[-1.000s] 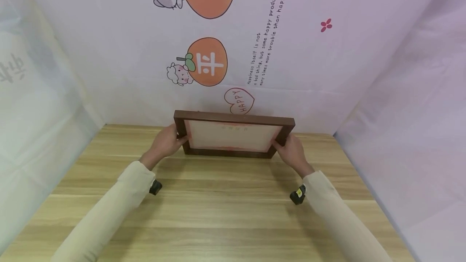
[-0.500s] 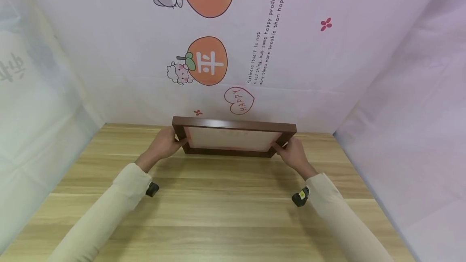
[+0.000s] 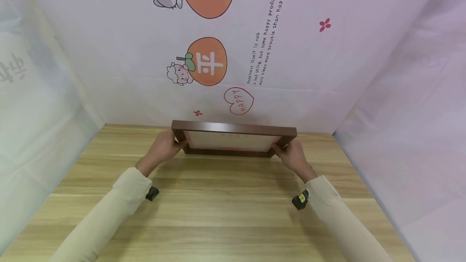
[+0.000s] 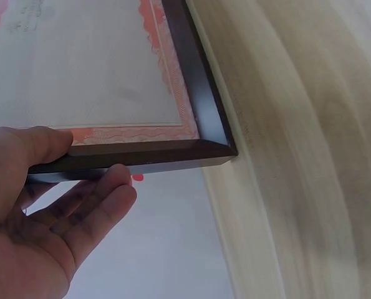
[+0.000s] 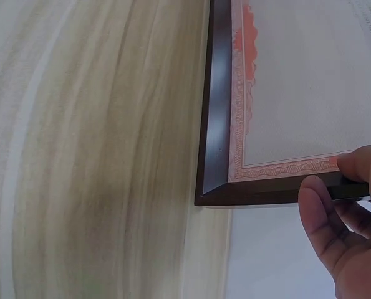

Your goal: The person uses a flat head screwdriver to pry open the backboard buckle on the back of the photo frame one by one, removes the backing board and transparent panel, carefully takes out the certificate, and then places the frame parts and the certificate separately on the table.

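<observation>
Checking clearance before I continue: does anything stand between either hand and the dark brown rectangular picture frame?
Nothing visible does: the left hand and right hand each grip one side of the dark brown rectangular picture frame directly. Its back is hidden from view.

White sheeting (image 3: pixel 127 51) (cartoon-printed at back) borders a wood-grain tabletop (image 3: pixel 225 213).

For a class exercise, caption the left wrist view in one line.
A left hand grips a dark frame around a red-bordered sheet, pale wood alongside.
</observation>
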Motion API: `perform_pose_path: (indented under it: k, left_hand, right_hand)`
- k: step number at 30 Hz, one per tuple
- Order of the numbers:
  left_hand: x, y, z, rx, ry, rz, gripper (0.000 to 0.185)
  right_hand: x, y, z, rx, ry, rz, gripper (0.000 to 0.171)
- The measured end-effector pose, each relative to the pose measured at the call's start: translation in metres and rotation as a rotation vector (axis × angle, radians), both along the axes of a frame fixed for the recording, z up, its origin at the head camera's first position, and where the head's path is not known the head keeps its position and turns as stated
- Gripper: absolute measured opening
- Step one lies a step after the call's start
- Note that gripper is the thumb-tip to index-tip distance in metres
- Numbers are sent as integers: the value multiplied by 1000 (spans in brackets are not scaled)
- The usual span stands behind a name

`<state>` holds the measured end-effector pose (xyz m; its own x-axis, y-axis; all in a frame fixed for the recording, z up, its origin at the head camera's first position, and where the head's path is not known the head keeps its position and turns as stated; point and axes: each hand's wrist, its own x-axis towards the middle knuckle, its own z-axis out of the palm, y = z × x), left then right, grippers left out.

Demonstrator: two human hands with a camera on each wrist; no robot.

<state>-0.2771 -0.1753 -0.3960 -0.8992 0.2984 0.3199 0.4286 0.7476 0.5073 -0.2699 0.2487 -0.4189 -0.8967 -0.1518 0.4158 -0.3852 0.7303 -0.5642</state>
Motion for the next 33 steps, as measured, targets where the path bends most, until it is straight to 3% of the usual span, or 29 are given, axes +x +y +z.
perform_pose_path:
  k: [6, 10, 15, 19, 26, 33]
  left_hand:
    - [6, 1, -6, 39, 41, -4, 5]
    - [12, 0, -10, -5, 88, 0, 10]
    - [17, -1, -15, 28, 77, -25, 16]
    - [19, -1, -19, 76, 96, -52, 27]
    - [19, -3, -26, 50, 184, -107, 36]
    - [23, -2, -31, 8, 112, -65, 30]
  right_hand:
    - [6, -1, -1, 6, -13, -13, 24]
    - [10, -2, -1, 40, 8, -13, 28]
    - [16, -2, -3, 22, 15, 34, 22]
    - [20, 0, -6, -44, 48, 102, 30]
    - [25, 1, -8, 59, 152, 131, 31]
    - [28, 3, -12, 94, 141, 137, 23]
